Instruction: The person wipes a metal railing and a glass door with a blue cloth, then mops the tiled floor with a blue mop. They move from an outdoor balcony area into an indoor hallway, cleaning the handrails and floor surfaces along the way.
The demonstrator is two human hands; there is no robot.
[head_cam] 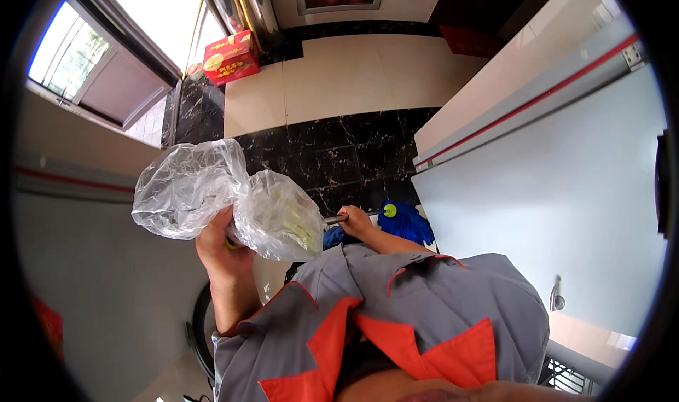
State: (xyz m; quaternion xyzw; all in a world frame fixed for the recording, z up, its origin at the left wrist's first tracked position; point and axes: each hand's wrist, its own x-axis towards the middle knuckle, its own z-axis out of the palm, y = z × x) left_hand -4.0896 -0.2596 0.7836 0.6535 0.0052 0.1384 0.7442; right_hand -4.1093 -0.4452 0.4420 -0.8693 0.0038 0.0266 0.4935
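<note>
My left hand (pixel 220 245) grips a clear plastic bag (pixel 188 192) at its gathered middle. The bag's right half (pixel 278 216) bulges, and something yellow-green shows blurred through the film. A bit of yellow-green also peeks out under the left hand; I cannot tell what it belongs to. My right hand (pixel 354 221) is closed round the metal handle (pixel 335 219) of a mop. Its blue strand head (pixel 406 227), with a yellow-green collar (pixel 390 210), lies to the right of that hand. Leftward, the handle runs behind the bag and is hidden.
Black marbled floor tiles (pixel 329 147) lie ahead, with beige tiles (pixel 339 78) beyond. A red printed carton (pixel 231 58) stands near the doorway at upper left. A pale door panel (pixel 530 179) with a metal lever handle (pixel 557 296) stands close on my right. A grey wall (pixel 106 264) flanks me on the left.
</note>
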